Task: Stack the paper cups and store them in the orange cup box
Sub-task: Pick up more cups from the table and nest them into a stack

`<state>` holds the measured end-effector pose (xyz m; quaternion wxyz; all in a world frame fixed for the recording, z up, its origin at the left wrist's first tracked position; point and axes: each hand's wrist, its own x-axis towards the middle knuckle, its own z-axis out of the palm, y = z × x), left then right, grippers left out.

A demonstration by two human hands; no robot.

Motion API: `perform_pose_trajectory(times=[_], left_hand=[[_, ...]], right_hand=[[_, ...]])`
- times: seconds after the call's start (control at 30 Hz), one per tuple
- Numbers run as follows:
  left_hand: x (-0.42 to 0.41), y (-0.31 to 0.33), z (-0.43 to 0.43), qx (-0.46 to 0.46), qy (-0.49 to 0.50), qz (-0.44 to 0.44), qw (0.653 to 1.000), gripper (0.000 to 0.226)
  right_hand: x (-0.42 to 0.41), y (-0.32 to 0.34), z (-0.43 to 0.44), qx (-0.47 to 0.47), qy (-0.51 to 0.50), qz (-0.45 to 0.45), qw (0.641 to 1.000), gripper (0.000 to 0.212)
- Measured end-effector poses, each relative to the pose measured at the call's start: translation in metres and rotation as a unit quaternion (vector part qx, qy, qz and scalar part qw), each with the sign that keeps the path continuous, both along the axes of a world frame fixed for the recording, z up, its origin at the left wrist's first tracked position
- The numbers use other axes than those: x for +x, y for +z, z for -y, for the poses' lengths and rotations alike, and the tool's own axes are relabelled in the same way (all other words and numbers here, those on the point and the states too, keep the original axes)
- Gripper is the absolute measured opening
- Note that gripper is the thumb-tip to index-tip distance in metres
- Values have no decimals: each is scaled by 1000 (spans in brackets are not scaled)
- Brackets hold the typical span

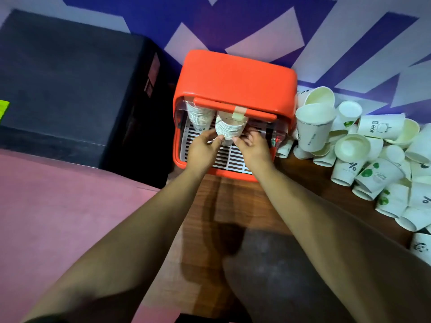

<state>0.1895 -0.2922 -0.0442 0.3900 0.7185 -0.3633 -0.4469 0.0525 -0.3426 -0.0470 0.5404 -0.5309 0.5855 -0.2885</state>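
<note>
The orange cup box [235, 73] stands on the wooden table with its clear front lid lifted. Inside, a white slatted rack [229, 157] covers the floor. One stack of paper cups [198, 117] stands upside down at the left of the box. A second stack of cups [229, 130] is beside it, held from both sides. My left hand [202, 149] grips its left side and my right hand [250, 148] grips its right side, both inside the box opening. A heap of loose white paper cups [363, 148] lies to the right of the box.
A large black box [70, 85] sits left of the orange box. The wooden table [233, 206] runs toward me, with pink floor [58, 206] on the left. A purple and white patterned wall [233, 24] rises behind. A tall upright cup [313, 127] stands close to the box's right side.
</note>
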Motion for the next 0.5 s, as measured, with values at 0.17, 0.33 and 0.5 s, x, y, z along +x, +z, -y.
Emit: perform_pose_trajectory(times=[0.17, 0.33, 0.5], left_hand=[[0, 5, 14, 0, -17, 12, 1000, 33], [1, 4, 16, 7, -33, -3, 999, 35], [3, 8, 12, 27, -49, -21, 998, 46]], right_hand=[[7, -11, 10, -14, -17, -11, 1000, 7], [16, -12, 14, -17, -34, -28, 999, 12], [16, -9, 11, 11, -34, -70, 997, 35]])
